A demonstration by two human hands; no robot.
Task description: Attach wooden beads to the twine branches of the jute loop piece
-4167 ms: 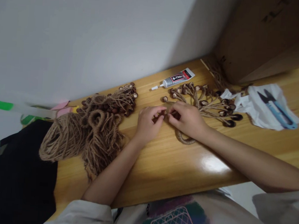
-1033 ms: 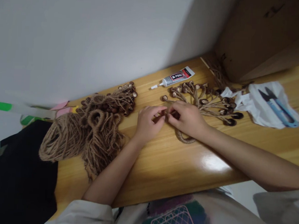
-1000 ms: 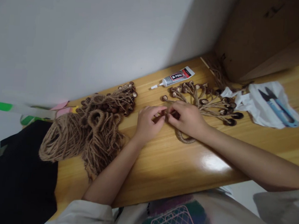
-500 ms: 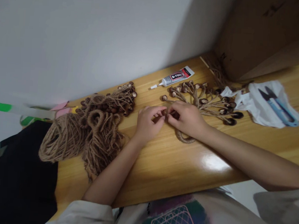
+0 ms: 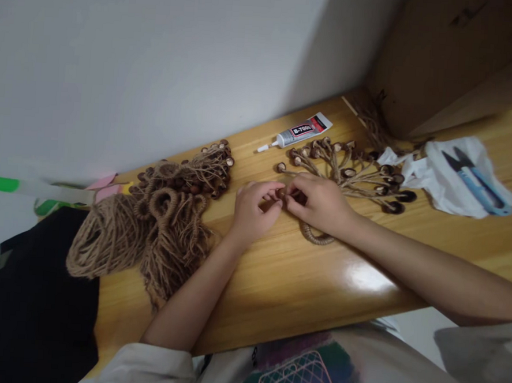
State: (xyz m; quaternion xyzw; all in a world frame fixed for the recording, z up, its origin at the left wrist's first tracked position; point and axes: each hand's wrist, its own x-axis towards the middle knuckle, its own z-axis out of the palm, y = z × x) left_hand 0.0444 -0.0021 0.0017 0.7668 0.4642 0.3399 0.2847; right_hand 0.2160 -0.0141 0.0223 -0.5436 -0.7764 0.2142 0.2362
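My left hand (image 5: 257,210) pinches a small brown acorn-cap-like piece (image 5: 281,193) between thumb and fingers. Against that same piece, the fingertips of my right hand (image 5: 322,202) are closed, perhaps on a cord end that I cannot make out. Below the right palm curves a wrapped twine loop (image 5: 316,237), partly hidden by the hand. Its cords (image 5: 337,170) seem to fan out beyond the hand, tipped with several brown caps (image 5: 314,151), some showing pale insides.
Behind my hands lies a glue tube (image 5: 303,131). Blue thread snips (image 5: 477,182) rest on white tissue (image 5: 442,168) at right, near a cardboard box (image 5: 458,71). To the left are a twine skein (image 5: 108,237), twine tassels (image 5: 172,250), a capped bundle (image 5: 196,173) and black cloth (image 5: 45,294).
Both hands stay in nearly the same place, still together at the small cap. The fingertips shift only very slightly; nothing else on the table has moved.
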